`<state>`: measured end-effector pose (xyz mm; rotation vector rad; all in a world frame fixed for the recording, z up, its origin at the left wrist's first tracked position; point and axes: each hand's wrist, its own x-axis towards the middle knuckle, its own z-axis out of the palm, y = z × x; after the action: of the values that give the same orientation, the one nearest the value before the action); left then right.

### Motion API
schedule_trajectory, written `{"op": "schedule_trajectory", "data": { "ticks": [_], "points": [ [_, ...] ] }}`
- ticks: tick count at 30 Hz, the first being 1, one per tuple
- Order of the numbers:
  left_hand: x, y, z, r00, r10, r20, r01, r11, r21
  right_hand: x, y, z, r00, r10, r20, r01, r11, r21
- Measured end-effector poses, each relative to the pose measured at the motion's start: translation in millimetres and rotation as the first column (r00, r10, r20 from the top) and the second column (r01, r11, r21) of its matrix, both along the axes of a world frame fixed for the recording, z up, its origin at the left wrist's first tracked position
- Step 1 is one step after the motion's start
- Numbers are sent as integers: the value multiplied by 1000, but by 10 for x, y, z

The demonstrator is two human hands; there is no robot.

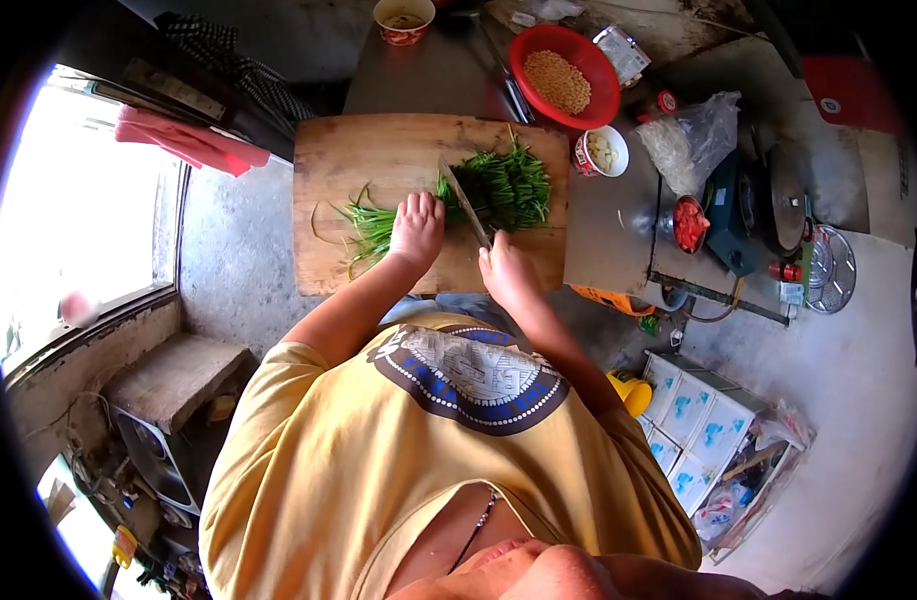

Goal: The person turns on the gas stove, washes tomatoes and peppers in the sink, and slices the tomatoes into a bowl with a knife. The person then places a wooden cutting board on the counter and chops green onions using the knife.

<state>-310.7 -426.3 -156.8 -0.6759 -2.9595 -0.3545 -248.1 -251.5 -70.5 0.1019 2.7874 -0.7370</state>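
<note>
A wooden cutting board (328, 180) lies in front of me with a bunch of long green stalks (371, 222) on it. My left hand (416, 228) is closed over the stalks and presses them to the board. In my right hand (502, 265) is the handle of a knife (462, 200). The blade points away from me and stands just right of my left hand, at the edge of the greens. Right of the blade lies a pile of cut greens (513, 185).
A red bowl of beans (558, 82), a paper cup with pale pieces (602, 152) and a metal bowl of red pieces (689, 224) stand right of the board. Beyond the board is another paper bowl (403, 22). A gas stove (728, 215) is farther right.
</note>
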Motion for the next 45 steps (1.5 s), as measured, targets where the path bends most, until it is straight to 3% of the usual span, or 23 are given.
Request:
{"op": "schedule_trajectory", "data": {
  "ticks": [5,6,8,11,13,16,17,18,20,21,24,25,28,31,33,34,38,40,42,44,45],
  "points": [
    [6,-22,34,998,-28,58,29,999,-14,-207,-72,-396,996,-80,-49,80,997,-12],
    [1,-35,43,998,-23,65,24,1000,-6,-212,-5,-540,985,-170,-9,169,984,-64],
    [-75,-31,17,999,0,54,1,1000,-6,-105,24,-290,973,-225,-57,215,967,-135],
    [-109,-41,-17,997,61,49,-62,998,20,77,120,-237,981,-104,-163,84,989,-123],
    [-146,-78,43,994,90,60,-97,987,125,129,76,-79,998,-11,-57,7,998,-56],
    [-30,-195,223,983,148,110,-149,989,0,64,18,65,996,69,63,-69,998,-12],
    [-15,-251,284,977,111,184,-104,993,-49,37,-6,32,994,77,76,-76,997,-4],
    [13,-283,220,985,89,145,-80,995,-67,20,-35,-12,992,84,92,-85,996,3],
    [76,-296,39,997,31,65,-24,995,-100,-66,-164,-284,998,53,44,-51,998,-36],
    [82,-286,-13,1000,27,7,-27,999,-34,-102,-180,-399,999,35,14,-35,998,-51],
    [62,-297,-28,998,-7,56,10,998,-65,-108,-134,-566,996,-72,-52,66,992,-108],
    [55,-299,-70,999,-1,37,3,999,-49,-46,-78,-687,977,-212,-13,206,962,-177],
    [-42,-276,-148,999,47,24,-48,998,39,75,44,-372,972,-83,-221,34,976,-216],
    [-79,-253,97,991,126,52,-133,981,139,71,-75,54,993,71,-94,-82,990,-112],
    [2,-341,199,986,138,95,-140,990,7,35,-125,88,988,148,-42,-151,983,-108],
    [40,-412,218,982,152,117,-145,987,-66,3,-167,49,989,148,-22,-150,984,-101],
    [133,-511,-12,999,33,-14,-34,998,-48,-152,-308,-343,997,78,6,-77,992,-95],
    [124,-493,-30,1000,25,9,-25,1000,3,-175,-289,-522,997,1,-78,-12,990,-140],
    [56,-495,-64,998,29,60,-29,1000,3,-104,-193,-603,990,-141,10,139,956,-259],
    [-7,-519,23,996,89,-1,-88,987,131,-17,-169,-405,989,-137,-54,123,971,-206],
    [21,-528,58,993,115,-19,-109,974,196,9,-155,-219,997,-46,-68,34,984,-175]
  ]
}}
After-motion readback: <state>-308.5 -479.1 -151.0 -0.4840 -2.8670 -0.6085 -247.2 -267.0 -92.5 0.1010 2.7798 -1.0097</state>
